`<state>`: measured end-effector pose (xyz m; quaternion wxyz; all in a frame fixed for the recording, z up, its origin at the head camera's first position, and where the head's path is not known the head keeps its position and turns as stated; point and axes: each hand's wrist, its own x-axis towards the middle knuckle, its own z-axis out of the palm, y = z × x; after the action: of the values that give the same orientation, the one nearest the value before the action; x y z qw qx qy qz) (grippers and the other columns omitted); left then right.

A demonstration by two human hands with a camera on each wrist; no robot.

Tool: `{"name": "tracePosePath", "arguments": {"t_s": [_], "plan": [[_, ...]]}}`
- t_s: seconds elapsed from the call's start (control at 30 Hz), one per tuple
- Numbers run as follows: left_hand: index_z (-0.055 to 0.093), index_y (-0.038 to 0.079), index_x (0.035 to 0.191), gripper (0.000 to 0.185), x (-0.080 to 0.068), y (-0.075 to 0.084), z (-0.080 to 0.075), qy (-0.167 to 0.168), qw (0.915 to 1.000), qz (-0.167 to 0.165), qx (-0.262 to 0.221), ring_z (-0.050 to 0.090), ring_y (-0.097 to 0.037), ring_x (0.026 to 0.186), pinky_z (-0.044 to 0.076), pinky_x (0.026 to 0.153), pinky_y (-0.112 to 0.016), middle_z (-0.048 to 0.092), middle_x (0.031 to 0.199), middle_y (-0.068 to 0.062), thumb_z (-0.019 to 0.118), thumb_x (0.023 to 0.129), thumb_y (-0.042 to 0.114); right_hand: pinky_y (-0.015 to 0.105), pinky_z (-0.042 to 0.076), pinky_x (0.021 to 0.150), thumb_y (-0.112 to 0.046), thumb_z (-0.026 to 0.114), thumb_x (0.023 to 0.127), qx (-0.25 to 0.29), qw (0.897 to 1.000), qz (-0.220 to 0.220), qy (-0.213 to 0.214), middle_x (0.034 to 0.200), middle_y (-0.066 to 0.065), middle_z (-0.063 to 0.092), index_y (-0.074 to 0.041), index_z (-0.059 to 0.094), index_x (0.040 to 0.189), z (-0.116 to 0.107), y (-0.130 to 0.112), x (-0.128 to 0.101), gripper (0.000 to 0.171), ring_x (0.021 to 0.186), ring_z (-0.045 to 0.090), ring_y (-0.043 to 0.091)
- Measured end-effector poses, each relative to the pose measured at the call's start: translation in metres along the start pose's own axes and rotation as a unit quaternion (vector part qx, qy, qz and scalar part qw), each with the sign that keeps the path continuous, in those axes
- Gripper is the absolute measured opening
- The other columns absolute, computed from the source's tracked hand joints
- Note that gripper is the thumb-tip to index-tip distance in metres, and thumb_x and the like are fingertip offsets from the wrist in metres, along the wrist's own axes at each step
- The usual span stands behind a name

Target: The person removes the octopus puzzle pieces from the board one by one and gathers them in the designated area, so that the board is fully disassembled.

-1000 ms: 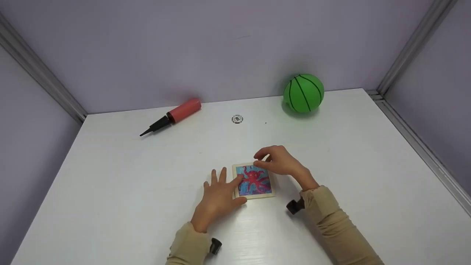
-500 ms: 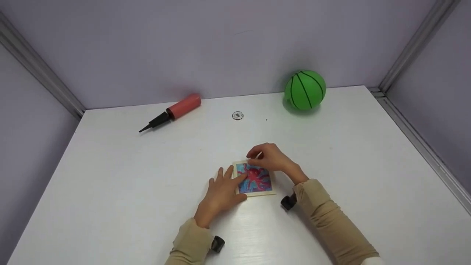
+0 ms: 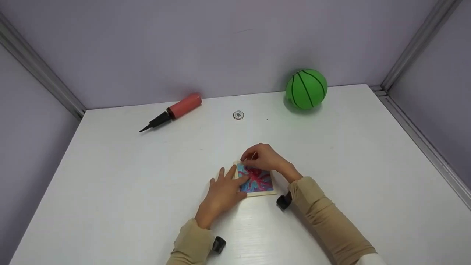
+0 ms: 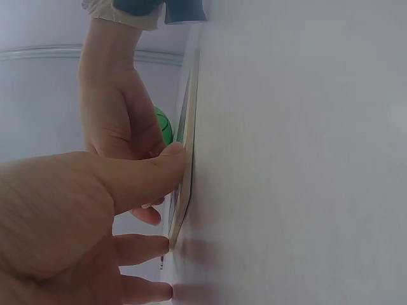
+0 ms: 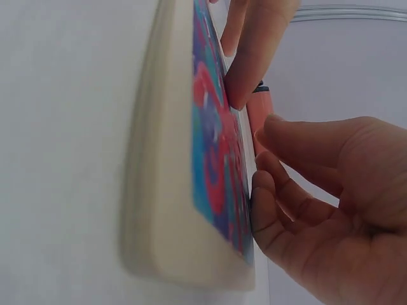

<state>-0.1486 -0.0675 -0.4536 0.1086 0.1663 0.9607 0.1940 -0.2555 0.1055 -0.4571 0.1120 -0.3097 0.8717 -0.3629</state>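
1. Two hands are set on one puzzle (image 3: 256, 180), a small octopus picture in a pale wooden tray, lying flat on the table (image 3: 110, 176) near the person and roughly in the middle.
2. A slide of the puzzle toward the right could be caused if the left hand (image 3: 222, 193) pressed unevenly, since only its edge is steadied.
3. A loose piece could be tipped out of the tray if the far edge were levered up by the right hand (image 3: 266, 159).
4. The left fingers (image 3: 235, 176) are held nearly straight and spread; the forefinger lies on the puzzle's left part, the thumb (image 4: 152, 175) against its near-left edge.
5. The right fingers (image 5: 280, 190) are curled, tips touching the picture at its far-left corner; whether a piece is pinched cannot be told.
6. A pump (image 3: 173, 110) and a green ball (image 3: 306, 89) are seen well apart, by the far wall.
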Motion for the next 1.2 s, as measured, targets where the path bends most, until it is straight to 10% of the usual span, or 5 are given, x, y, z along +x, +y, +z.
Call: {"name": "tracePosePath", "arguments": {"t_s": [1.2], "plan": [[0.043,0.026,0.146,0.052,0.0002,0.0063,-0.0011,-0.052,0.9978,-0.029,0.029,0.015,-0.047,0.14,0.024,0.102,-0.068,0.018,0.157,-0.014,0.057,0.096,0.033,0.03,0.049,0.071,-0.013,0.059,0.094,0.022,0.998,0.031,-0.042,0.099,0.007,0.072,-0.004,0.074,0.103,0.0036,-0.0032,0.0001,0.02,0.074,0.059,0.011]]}}
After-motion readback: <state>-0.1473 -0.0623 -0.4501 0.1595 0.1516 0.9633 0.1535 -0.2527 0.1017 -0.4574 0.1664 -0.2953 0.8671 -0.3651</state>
